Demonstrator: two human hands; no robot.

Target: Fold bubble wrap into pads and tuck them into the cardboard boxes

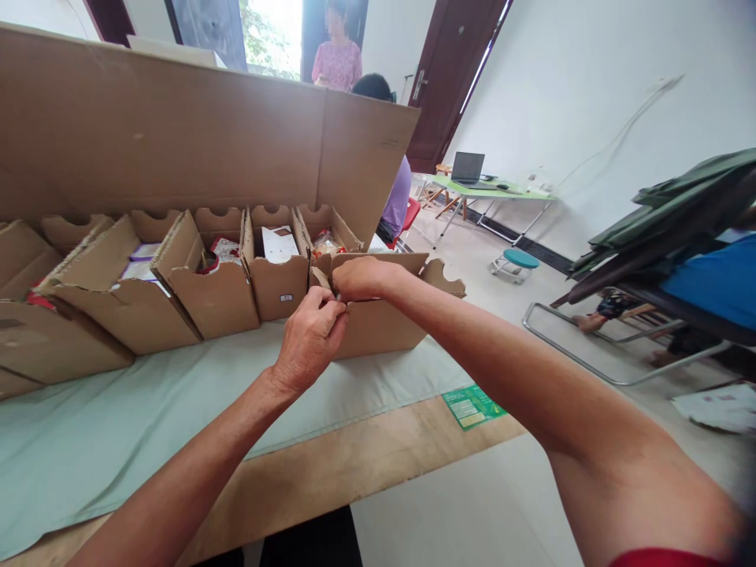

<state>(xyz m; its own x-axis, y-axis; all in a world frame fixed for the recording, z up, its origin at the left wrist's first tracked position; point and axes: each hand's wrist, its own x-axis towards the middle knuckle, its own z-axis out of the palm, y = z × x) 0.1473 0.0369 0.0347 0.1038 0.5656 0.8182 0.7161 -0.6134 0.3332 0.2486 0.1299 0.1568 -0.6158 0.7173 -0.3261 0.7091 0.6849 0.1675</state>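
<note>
As left hand [310, 337] and right hand [360, 277] fingers pinch box flap [320, 277], filled boxes [277, 279] beside, cardboard panel [177, 134] behind.

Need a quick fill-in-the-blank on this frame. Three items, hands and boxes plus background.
1. The left hand and right hand hold the cardboard box at the ____ end of the row of boxes.
2. The boxes stand on a pale ____ cloth.
3. On the folding table by the far wall sits an open ____.

Missing words: right; green; laptop
</note>
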